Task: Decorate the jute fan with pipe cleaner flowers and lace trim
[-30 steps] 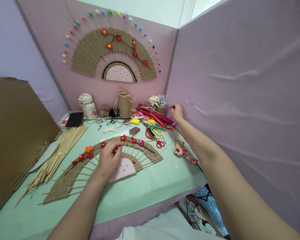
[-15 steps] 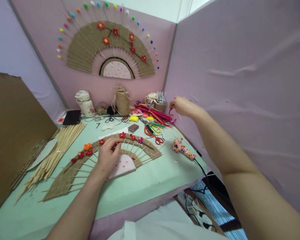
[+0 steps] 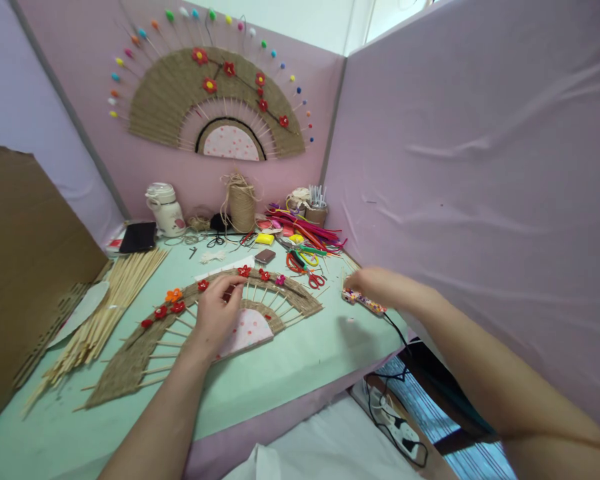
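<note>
On the table lies a twine-woven stick fan (image 3: pixel 121 368) with fuzzy flowers along its band and a dotted half-round centre (image 3: pixel 253 328). My left hand (image 3: pixel 215 320) rests on the fan's middle, fingers curled together by a red flower (image 3: pixel 244 271); a small dark red bit shows between them, too hidden to name. My right hand (image 3: pixel 380 285), smeared by motion, hovers over a colourfully patterned glue gun (image 3: pixel 369 304) at the table's right. Its fingers hide the gun's front end, and whether they touch it I cannot tell.
Red-handled scissors (image 3: pixel 316 281), pliers and bright pipe cleaners (image 3: pixel 307 227) lie at the back right. A twine spool (image 3: pixel 243 207) and white bottle (image 3: pixel 165 210) stand behind. Bundled sticks (image 3: pixel 113 310) and cardboard (image 3: pixel 30 267) are left. The glue gun's cord (image 3: pixel 397 333) hangs over the edge.
My right hand has come down and toward me, from the pipe cleaners at the back right to above the glue gun. My left hand stays in place on the fan.
</note>
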`<state>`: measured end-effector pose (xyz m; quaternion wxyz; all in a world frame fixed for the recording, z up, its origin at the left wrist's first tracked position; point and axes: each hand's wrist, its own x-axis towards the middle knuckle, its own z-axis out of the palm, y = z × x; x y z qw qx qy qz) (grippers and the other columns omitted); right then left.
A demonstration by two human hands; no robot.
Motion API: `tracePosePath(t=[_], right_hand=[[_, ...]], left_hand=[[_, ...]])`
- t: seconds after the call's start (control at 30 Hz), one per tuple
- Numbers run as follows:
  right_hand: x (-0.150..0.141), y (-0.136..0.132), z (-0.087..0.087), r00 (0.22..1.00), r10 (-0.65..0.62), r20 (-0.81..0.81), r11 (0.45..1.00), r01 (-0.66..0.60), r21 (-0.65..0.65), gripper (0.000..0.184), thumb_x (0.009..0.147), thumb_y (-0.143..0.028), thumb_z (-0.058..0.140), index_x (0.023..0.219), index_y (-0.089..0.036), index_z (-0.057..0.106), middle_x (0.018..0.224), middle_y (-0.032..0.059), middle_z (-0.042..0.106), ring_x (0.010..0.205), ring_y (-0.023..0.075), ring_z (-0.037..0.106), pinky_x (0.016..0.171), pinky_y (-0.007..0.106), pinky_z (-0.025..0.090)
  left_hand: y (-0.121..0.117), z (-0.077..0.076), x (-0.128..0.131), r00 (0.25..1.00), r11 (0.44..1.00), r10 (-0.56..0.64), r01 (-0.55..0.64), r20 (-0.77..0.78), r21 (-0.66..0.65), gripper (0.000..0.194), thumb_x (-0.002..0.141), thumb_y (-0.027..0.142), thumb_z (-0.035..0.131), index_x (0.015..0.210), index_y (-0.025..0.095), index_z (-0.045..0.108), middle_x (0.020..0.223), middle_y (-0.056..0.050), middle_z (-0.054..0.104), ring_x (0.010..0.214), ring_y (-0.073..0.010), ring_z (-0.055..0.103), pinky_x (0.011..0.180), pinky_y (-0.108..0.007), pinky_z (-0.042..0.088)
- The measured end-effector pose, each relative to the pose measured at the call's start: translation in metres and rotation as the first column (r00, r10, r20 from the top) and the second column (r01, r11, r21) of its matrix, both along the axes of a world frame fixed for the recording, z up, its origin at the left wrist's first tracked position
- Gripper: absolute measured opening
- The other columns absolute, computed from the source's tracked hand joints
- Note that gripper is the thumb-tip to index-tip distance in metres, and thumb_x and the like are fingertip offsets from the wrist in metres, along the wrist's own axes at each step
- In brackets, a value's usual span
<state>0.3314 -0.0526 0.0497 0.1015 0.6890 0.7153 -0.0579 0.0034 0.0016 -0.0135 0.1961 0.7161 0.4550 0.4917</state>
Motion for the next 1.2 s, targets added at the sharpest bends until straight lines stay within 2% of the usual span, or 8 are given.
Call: tracePosePath(t=[0.1, 0.2, 0.37, 0.47, 0.87, 0.97, 1.07, 1.2], right_hand=[[0.011, 0.088, 0.010, 0.989, -0.114, 0.090, 0.991, 0.106, 0.085, 0.025, 0.086, -0.015, 0.049, 0.102, -0.016, 0.068, 0.103, 0.0145, 0.068, 0.095, 0.0231, 0.063, 0.075, 0.029, 0.045], [0.020, 0.145, -0.003, 0.972, -0.196, 0.128, 0.979, 0.186, 0.088, 0.026, 0.091, -0.023, 0.049, 0.111, -0.012, 0.062, 0.109, 0.0170, 0.063, 0.096, 0.0229, 0.063, 0.077, 0.032, 0.049], [0.033, 0.168, -0.040, 0.962, -0.217, 0.168, 0.976, 0.214, 0.033, 0.031, 0.090, -0.035, 0.055, 0.114, -0.015, 0.057, 0.115, 0.0085, 0.059, 0.098, 0.0183, 0.060, 0.084, 0.040, 0.052], [0.041, 0.168, -0.041, 0.962, -0.216, 0.168, 0.976, 0.213, 0.039, 0.032, 0.089, -0.035, 0.056, 0.112, -0.014, 0.061, 0.113, 0.0115, 0.062, 0.099, 0.0204, 0.061, 0.084, 0.037, 0.051], [0.057, 0.132, 0.076, 0.955, -0.268, 0.130, 0.924, 0.216, 0.314, 0.026, 0.084, -0.024, 0.055, 0.103, -0.016, 0.072, 0.105, 0.0158, 0.069, 0.094, 0.0231, 0.064, 0.075, 0.031, 0.047], [0.060, 0.108, 0.109, 0.966, -0.258, -0.029, 0.816, 0.234, 0.528, 0.018, 0.080, -0.027, 0.062, 0.091, -0.018, 0.074, 0.090, 0.0120, 0.070, 0.083, 0.0217, 0.063, 0.071, 0.032, 0.045], [0.048, 0.081, 0.133, 0.958, 0.049, -0.282, 0.595, 0.199, 0.779, 0.019, 0.081, -0.030, 0.065, 0.084, -0.014, 0.073, 0.074, 0.0100, 0.068, 0.071, 0.0169, 0.057, 0.068, 0.032, 0.042], [0.000, 0.055, 0.129, 0.661, 0.539, -0.523, 0.373, 0.369, 0.851, 0.023, 0.085, -0.037, 0.060, 0.088, -0.016, 0.069, 0.069, 0.0043, 0.062, 0.059, 0.0104, 0.048, 0.058, 0.028, 0.036]], left_hand=[[0.000, 0.000, -0.002, 1.000, 1.000, 0.023, -0.023, 0.000, -0.006, 0.019, 0.084, 0.027, 0.050, 0.091, 0.019, 0.066, 0.096, -0.004, 0.067, 0.081, -0.0164, 0.059, 0.072, -0.028, 0.046], [0.000, 0.001, -0.005, 0.999, 0.999, 0.043, -0.043, 0.007, -0.019, 0.020, 0.084, 0.027, 0.050, 0.091, 0.019, 0.067, 0.095, -0.004, 0.066, 0.080, -0.0161, 0.058, 0.071, -0.027, 0.046], [-0.002, 0.005, -0.007, 0.998, 0.997, 0.061, -0.059, 0.029, -0.048, 0.020, 0.084, 0.027, 0.050, 0.091, 0.019, 0.067, 0.092, -0.003, 0.066, 0.075, -0.0145, 0.057, 0.068, -0.026, 0.045], [-0.002, 0.005, -0.007, 0.997, 0.996, 0.071, -0.069, 0.030, -0.056, 0.020, 0.084, 0.026, 0.050, 0.091, 0.019, 0.067, 0.092, -0.003, 0.066, 0.074, -0.0141, 0.057, 0.069, -0.025, 0.045], [0.001, 0.000, -0.006, 0.998, 0.996, 0.059, -0.056, 0.033, -0.073, 0.020, 0.083, 0.026, 0.051, 0.091, 0.019, 0.067, 0.090, -0.002, 0.065, 0.071, -0.0134, 0.057, 0.067, -0.025, 0.044], [0.001, 0.000, -0.006, 0.998, 0.996, 0.058, -0.056, 0.030, -0.066, 0.020, 0.082, 0.025, 0.051, 0.091, 0.019, 0.067, 0.090, -0.002, 0.065, 0.071, -0.0137, 0.057, 0.067, -0.026, 0.044], [0.002, 0.000, -0.006, 0.998, 0.998, 0.053, -0.051, 0.038, -0.039, 0.019, 0.083, 0.024, 0.050, 0.091, 0.018, 0.067, 0.091, -0.003, 0.066, 0.074, -0.0145, 0.058, 0.069, -0.026, 0.045], [-0.001, -0.001, -0.005, 1.000, 1.000, 0.021, -0.021, 0.015, 0.023, 0.019, 0.085, 0.023, 0.049, 0.092, 0.018, 0.066, 0.092, -0.004, 0.065, 0.079, -0.0157, 0.058, 0.071, -0.027, 0.044]])
